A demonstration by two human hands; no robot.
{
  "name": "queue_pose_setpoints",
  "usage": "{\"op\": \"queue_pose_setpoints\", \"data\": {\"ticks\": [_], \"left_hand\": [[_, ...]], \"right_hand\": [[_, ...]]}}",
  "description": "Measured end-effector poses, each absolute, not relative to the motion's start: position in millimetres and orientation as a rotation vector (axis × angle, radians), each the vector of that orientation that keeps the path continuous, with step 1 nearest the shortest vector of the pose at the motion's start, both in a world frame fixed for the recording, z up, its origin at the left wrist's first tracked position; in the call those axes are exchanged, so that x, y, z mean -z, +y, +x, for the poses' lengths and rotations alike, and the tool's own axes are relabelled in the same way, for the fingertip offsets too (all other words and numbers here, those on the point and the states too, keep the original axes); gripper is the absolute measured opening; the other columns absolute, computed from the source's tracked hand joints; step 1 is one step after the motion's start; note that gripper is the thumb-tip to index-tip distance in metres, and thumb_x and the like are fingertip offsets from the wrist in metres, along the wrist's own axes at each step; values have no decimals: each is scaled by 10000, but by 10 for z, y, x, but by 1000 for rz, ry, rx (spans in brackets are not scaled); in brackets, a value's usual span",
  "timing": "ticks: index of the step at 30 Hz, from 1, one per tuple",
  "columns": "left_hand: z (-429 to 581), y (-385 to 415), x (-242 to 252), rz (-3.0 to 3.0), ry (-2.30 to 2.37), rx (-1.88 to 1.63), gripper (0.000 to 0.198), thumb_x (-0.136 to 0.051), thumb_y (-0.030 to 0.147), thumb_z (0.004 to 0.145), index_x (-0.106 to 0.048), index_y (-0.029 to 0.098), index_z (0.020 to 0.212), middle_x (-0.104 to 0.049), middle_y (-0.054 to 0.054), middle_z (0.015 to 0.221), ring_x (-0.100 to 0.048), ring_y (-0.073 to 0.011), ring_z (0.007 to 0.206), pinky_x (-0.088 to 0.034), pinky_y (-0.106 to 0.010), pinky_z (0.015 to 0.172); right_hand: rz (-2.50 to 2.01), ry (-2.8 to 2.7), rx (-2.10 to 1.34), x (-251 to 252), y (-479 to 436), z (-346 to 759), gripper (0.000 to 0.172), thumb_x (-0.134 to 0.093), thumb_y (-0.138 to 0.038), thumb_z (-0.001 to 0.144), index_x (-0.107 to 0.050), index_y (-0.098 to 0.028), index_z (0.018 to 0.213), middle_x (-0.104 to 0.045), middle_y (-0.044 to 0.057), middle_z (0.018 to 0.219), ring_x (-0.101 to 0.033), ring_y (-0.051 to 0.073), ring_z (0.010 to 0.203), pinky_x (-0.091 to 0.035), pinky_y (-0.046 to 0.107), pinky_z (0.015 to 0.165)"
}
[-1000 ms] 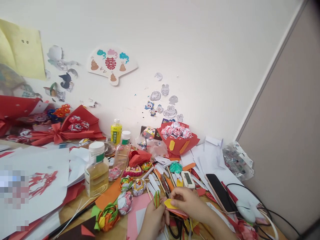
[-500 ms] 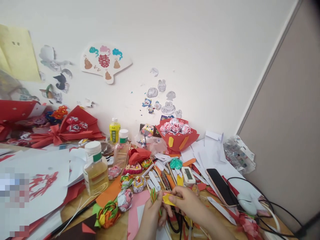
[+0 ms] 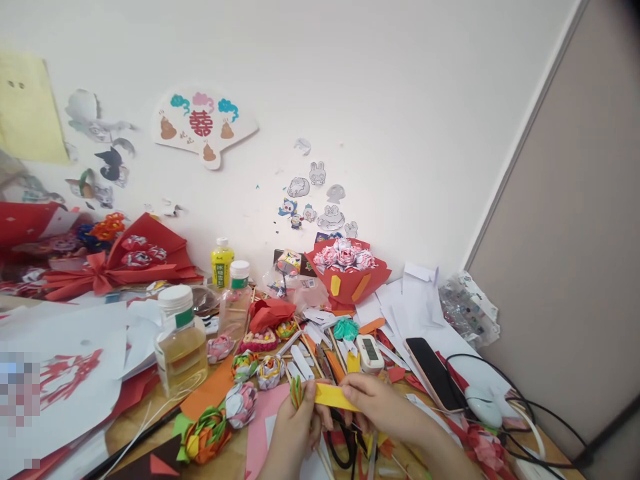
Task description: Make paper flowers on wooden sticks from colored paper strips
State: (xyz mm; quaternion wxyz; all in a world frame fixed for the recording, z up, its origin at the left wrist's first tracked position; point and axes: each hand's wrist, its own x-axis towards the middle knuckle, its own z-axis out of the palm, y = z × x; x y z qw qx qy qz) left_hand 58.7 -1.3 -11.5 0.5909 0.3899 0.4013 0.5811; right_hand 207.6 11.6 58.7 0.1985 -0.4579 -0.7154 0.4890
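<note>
At the bottom middle, my left hand (image 3: 295, 430) pinches a small rolled paper coil of green and orange strips (image 3: 297, 391) that sits on a thin stick. My right hand (image 3: 381, 408) grips a yellow paper strip (image 3: 334, 396) that runs from the coil toward the right. Both hands are closed, close together, just above the cluttered table. Finished paper roses (image 3: 241, 404) lie to the left of my left hand.
A bottle of yellow liquid (image 3: 181, 341) stands at left, two smaller bottles (image 3: 234, 298) behind it. A red paper bouquet (image 3: 347, 270), a phone (image 3: 434, 373), a small white device (image 3: 369, 353), a mouse (image 3: 484, 407) with cables, scissors (image 3: 344, 450) and paper scraps crowd the table.
The yellow strip now shows longer and flatter between my hands, drawn out to the right. My view has drifted slightly right and down; my hands stay in the same spot.
</note>
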Motion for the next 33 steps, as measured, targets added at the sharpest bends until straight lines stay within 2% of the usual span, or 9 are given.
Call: {"op": "queue_pose_setpoints", "data": {"ticks": [3, 6, 11, 14, 17, 22, 28, 33], "left_hand": [[587, -10, 87, 896, 953, -1363, 599, -526, 730, 614, -528, 161, 800, -537, 47, 386, -307, -40, 234, -255, -168, 282], [583, -16, 31, 891, 998, -1376, 604, -539, 753, 568, -516, 176, 744, -486, 73, 351, -304, -42, 238, -252, -168, 283], [568, -27, -31, 954, 1041, -1353, 596, -527, 778, 541, -484, 189, 618, -391, 92, 284, -292, -47, 229, -216, -171, 284], [565, -22, -26, 969, 1048, -1351, 618, -524, 799, 506, -479, 191, 605, -405, 84, 287, -287, -49, 227, -217, -177, 284], [562, -30, -22, 958, 1057, -1355, 582, -522, 772, 557, -464, 192, 566, -382, 86, 284, -293, -51, 245, -228, -174, 297], [559, -58, -64, 888, 1062, -1398, 546, -549, 731, 577, -464, 193, 581, -470, 64, 363, -283, -42, 267, -237, -179, 314], [562, -97, -141, 895, 1081, -1415, 508, -574, 685, 604, -462, 195, 531, -399, 79, 330, -275, -49, 283, -226, -184, 328], [569, -106, -151, 922, 1050, -1380, 518, -554, 701, 612, -460, 202, 511, -318, 95, 265, -259, -55, 255, -219, -183, 312]], "right_hand": [[-1225, -1951, -1499, -647, 75, 2082, 262, -405, -399, 846, -516, -184, 945, -530, -35, 637, -407, 72, 411, -291, 188, 414], [-1248, -1942, -1439, -631, 48, 2025, 227, -473, -289, 803, -521, -188, 1000, -502, -51, 632, -390, 68, 449, -288, 172, 425], [-1225, -1899, -1321, -582, 51, 1962, 137, -508, -172, 745, -557, -165, 873, -505, -48, 618, -424, 70, 524, -274, 163, 461], [-1253, -1900, -1332, -613, 55, 1985, 99, -514, -194, 746, -556, -158, 828, -511, -44, 600, -414, 68, 489, -274, 165, 439], [-1228, -1949, -1377, -644, 84, 2050, 125, -502, -229, 768, -568, -162, 851, -548, -33, 627, -398, 61, 434, -294, 169, 415], [-1170, -1908, -1244, -590, 170, 2135, 150, -530, -243, 762, -595, -183, 884, -589, -5, 764, -481, 74, 463, -367, 185, 438], [-1345, -1881, -1020, -536, 196, 2087, 4, -541, -184, 734, -542, -184, 737, -539, -46, 574, -517, 95, 429, -367, 192, 456], [-1398, -1883, -971, -514, 203, 2078, 21, -533, -194, 736, -522, -191, 718, -544, -57, 581, -526, 87, 421, -354, 187, 455]]}}
